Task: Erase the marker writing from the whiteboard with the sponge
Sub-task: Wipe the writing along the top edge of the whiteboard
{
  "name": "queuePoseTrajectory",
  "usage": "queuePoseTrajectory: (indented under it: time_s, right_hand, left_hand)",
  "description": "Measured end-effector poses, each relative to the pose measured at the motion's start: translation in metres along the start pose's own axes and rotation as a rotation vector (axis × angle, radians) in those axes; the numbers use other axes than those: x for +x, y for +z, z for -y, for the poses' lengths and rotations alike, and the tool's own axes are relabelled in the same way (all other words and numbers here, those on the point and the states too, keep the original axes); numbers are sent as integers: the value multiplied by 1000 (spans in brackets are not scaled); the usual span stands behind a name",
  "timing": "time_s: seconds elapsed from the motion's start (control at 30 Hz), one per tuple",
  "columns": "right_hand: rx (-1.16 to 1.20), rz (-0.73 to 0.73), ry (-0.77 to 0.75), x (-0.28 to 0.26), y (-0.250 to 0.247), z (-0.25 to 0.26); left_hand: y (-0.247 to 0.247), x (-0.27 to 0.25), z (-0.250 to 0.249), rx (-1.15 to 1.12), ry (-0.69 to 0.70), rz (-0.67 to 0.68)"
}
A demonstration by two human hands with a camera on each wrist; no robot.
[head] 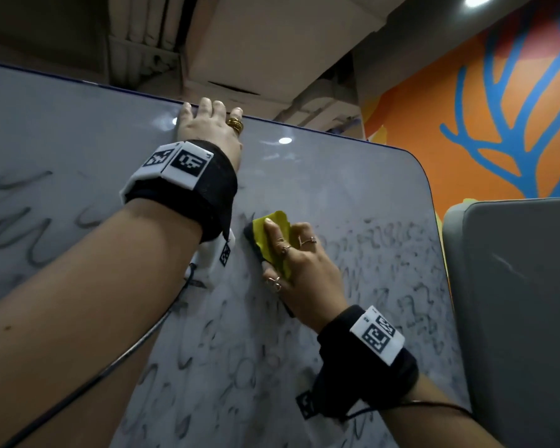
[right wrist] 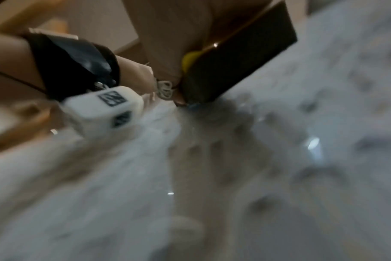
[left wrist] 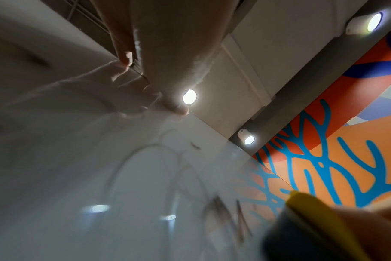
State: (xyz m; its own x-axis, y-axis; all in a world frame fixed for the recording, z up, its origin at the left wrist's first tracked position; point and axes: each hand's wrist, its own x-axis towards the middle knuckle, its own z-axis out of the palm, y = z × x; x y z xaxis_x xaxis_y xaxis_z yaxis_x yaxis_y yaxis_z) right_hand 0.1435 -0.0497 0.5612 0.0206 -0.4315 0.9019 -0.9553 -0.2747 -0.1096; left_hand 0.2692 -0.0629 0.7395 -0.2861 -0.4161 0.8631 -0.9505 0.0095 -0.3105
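Left hand (head: 209,124) gripped the whiteboard (head: 337,176) top edge at 12 o'clock, fingers hooked over it. Right hand (head: 301,273) held yellow sponge (head: 269,234) against mid-board, fingers spread across it. Marker writing (head: 385,286) lay at 4 and 9 o'clock of sponge.

Office-like room: whiteboard (head: 337,176), orange mural wall (head: 466,124), ceiling spotlights (left wrist: 189,96)

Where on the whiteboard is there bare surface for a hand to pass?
Bare: the whiteboard strip between the left hand and the rounded right corner, above the sponge. Crowded: marker writing below and right of the right hand, plus scribbles far left.
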Motion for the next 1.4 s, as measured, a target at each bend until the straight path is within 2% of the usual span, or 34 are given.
queuePoseTrajectory:
  time_s: [0.03, 0.1, 0.17, 0.2, 0.3, 0.43, 0.53, 0.57, 0.67, 0.73, 0.8, 0.9, 1.0, 1.07, 1.17, 1.23, 1.4]
  right_hand:
    - [-7, 1, 25, 4, 0, -16]
    - [44, -13, 178, 11, -3, -55]
    - [139, -92, 342, 14, -5, -82]
    - [154, -115, 372, 13, -5, -87]
    - [157, -64, 365, 9, -4, -72]
    - [84, 51, 159, -9, -1, -32]
    - [-56, 80, 86, -12, -7, -42]
    - [-82, 96, 105, -9, -11, -54]
    - [-38, 84, 320, 1, -22, -84]
    - [-30, 75, 358, 3, -17, -82]
    - [-93, -6, 178, 3, -9, -57]
    - [-94, -4, -106, 3, -5, -17]
    - [-102, -37, -318, 12, -17, -16]
    - [-182, -31, -380, 21, -30, -42]
    - [-294, 77, -337, 38, -52, -76]
    - [-295, 163, -321, 46, -62, -68]
    - [-242, 94, -483, 56, -46, -19]
  left_hand:
    - [-1, 0, 1, 4, 0, 0]
    - [-3, -1, 0, 17, 1, 5]
    - [-5, -2, -2, 25, -6, 9]
    - [-5, -2, -3, 31, -12, 10]
    - [-5, 0, -7, 44, -38, 31]
    - [-3, 3, -8, 25, -56, 28]
    - [-1, 0, -4, 20, -51, 14]
    - [-1, -1, -3, 22, -48, 6]
    - [-2, 0, -4, 31, -38, 0]
    - [-1, 0, -5, 22, -39, -3]
    - [1, 0, -5, 7, -45, -13]
    - [1, -1, -4, -15, -29, -27]
    - [-4, -8, 0, -66, 6, -34]
    - [-9, -19, 2, -100, 11, -55]
    - [-14, -46, 7, -141, -31, -116]
    - [-14, -63, 11, -138, -81, -133]
    - [1, -95, 2, 21, -148, -89]
